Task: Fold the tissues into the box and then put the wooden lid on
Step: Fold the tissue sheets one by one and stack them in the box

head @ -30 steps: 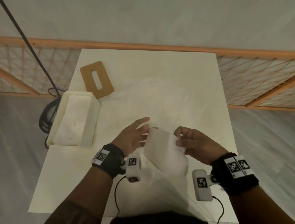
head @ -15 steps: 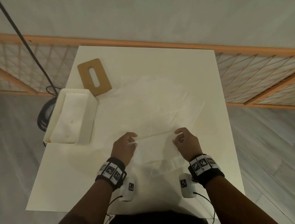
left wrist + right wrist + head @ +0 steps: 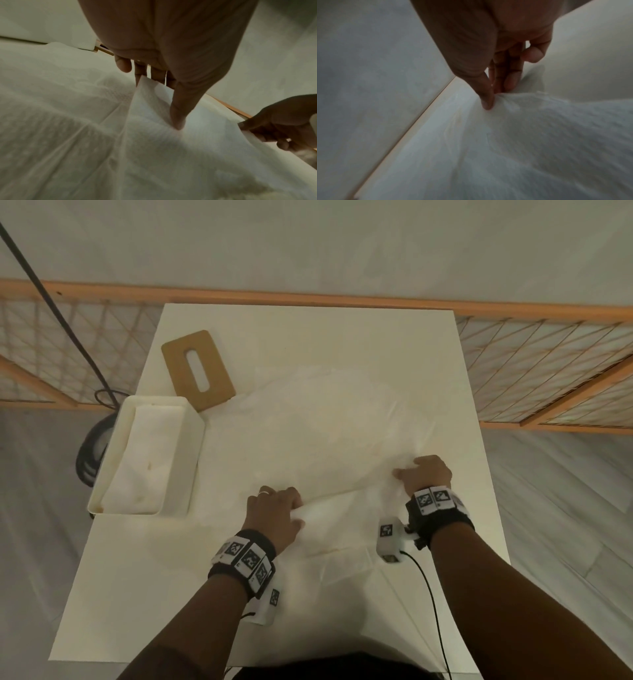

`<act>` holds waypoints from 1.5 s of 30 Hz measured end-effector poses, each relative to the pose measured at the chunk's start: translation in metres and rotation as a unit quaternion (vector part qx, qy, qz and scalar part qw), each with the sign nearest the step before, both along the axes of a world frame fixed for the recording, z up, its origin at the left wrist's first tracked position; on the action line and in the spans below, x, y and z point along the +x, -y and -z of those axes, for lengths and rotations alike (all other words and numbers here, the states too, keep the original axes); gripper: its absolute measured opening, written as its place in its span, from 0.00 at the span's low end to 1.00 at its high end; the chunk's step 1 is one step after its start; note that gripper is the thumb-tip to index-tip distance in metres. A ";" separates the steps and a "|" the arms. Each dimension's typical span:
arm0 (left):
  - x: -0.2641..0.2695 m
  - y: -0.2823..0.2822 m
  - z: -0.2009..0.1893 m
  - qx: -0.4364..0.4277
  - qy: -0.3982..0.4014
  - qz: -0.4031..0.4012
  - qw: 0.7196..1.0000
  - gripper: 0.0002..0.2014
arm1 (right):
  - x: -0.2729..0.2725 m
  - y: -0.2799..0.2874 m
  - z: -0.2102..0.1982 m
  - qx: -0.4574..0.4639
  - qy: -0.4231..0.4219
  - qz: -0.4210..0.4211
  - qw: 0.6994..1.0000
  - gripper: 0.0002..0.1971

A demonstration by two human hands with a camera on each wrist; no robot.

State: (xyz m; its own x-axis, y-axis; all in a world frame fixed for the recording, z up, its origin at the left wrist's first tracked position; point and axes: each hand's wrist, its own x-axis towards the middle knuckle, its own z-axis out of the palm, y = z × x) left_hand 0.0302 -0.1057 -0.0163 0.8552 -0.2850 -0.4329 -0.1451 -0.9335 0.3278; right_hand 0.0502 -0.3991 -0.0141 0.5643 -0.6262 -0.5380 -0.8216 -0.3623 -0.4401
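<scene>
A white tissue [image 3: 346, 508] lies spread on the white table [image 3: 308, 330] in front of me. My left hand [image 3: 274, 508] pinches its left end between thumb and fingers [image 3: 176, 119]. My right hand [image 3: 424, 474] pinches the right end [image 3: 488, 102], further out to the right. The tissue [image 3: 154, 135] is stretched between both hands over more loose tissues [image 3: 325, 422]. The white box [image 3: 195, 446] stands at the table's left edge, with folded tissues [image 3: 144, 460] inside. The wooden lid [image 3: 197, 369] with an oblong slot lies flat just behind the box.
A wooden lattice railing [image 3: 548, 364] runs behind the table and along both sides. A black cable [image 3: 51, 302] drops to a coil on the floor left of the box. White sensor modules with cables hang from both wrists.
The folded tissue held up between my hands has come down onto the table. My hands have moved apart, the right one going further right and away, stretching the tissue out.
</scene>
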 end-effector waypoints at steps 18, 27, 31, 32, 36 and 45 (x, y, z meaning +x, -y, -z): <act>0.008 0.007 -0.020 -0.087 -0.029 -0.058 0.994 0.30 | -0.052 0.026 -0.057 0.410 0.314 0.032 0.856 0.10; 0.020 0.024 -0.061 -0.490 -0.324 -0.132 0.798 0.36 | -0.035 0.005 -0.097 0.585 0.176 -0.072 0.789 0.15; 0.011 0.021 -0.055 -0.547 -0.282 -0.257 0.745 0.16 | -0.042 0.004 -0.083 0.591 0.090 0.034 0.801 0.35; 0.009 0.018 -0.054 -0.552 -0.266 -0.285 0.737 0.14 | -0.046 0.004 -0.078 0.606 0.063 0.042 0.792 0.44; 0.005 -0.002 -0.046 -0.533 -0.244 -0.317 0.745 0.21 | -0.063 -0.006 -0.066 0.587 0.055 0.004 0.808 0.41; 0.004 -0.039 -0.044 -0.369 -0.156 -0.151 0.904 0.10 | -0.060 -0.023 -0.049 0.460 0.137 -0.092 0.872 0.10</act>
